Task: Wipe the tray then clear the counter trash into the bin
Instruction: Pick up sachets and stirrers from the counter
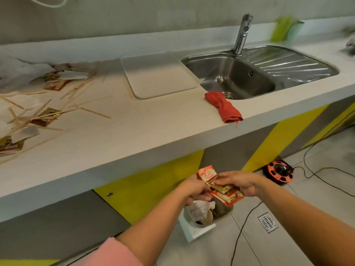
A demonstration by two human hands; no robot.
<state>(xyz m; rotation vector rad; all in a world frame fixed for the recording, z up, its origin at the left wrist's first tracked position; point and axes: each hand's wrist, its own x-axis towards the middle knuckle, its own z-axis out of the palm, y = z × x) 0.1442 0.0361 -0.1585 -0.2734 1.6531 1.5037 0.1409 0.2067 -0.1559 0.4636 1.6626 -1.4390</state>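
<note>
Both my hands hover below the counter edge, directly over the white bin (194,230) on the floor, which holds crumpled paper and a cup. My left hand (194,190) and my right hand (240,182) together hold a bunch of empty red and gold sachets (221,189). On the counter, the white tray (159,74) lies flat beside the sink. A crumpled red cloth (223,106) rests at the counter's front edge. More trash (36,112), made up of wooden stir sticks, sachets and paper napkins, is scattered over the left part of the counter.
A steel sink (236,77) with a tap and drainboard is at the right. On the floor lie an orange cable reel (278,172), black cables and a floor drain (268,221). A green object (281,28) stands at the back right.
</note>
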